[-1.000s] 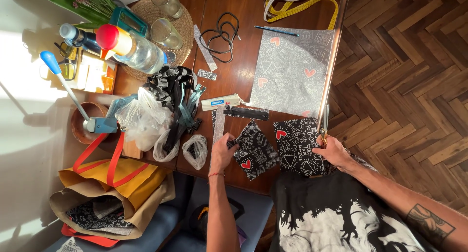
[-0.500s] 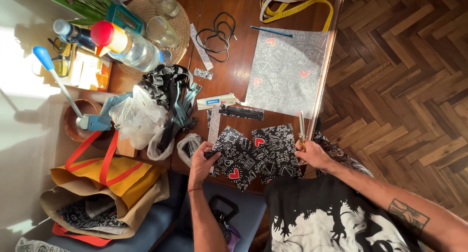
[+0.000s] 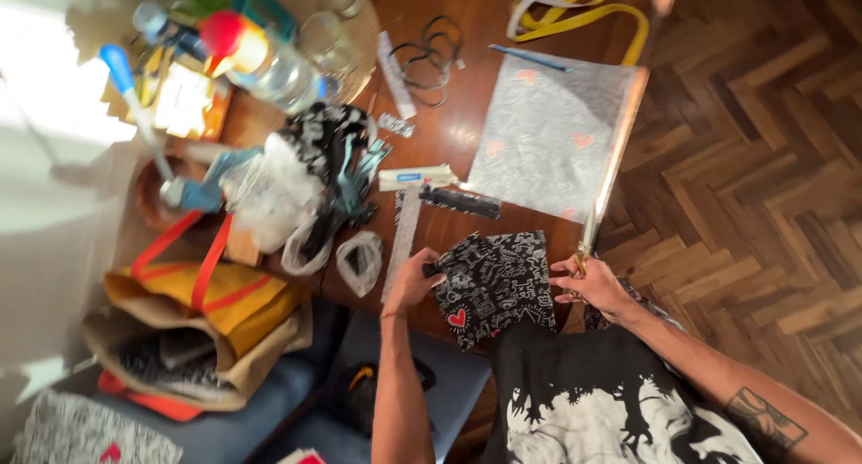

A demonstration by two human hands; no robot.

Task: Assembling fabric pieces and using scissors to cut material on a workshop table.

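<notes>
Black patterned fabric (image 3: 492, 284) with white doodles and red hearts lies at the near edge of the wooden table (image 3: 467, 150), stretched between both hands. Left hand (image 3: 411, 282) pinches its left edge; right hand (image 3: 593, 286) grips the right edge, fingers closed.

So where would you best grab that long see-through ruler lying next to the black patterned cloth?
Probably at the near end of the ruler, coming from above. It lies flat on the wooden table, long and thin, so pinch across its narrow width. Its far end sits close under a white tube, while the near end is next to the left hand.
</notes>
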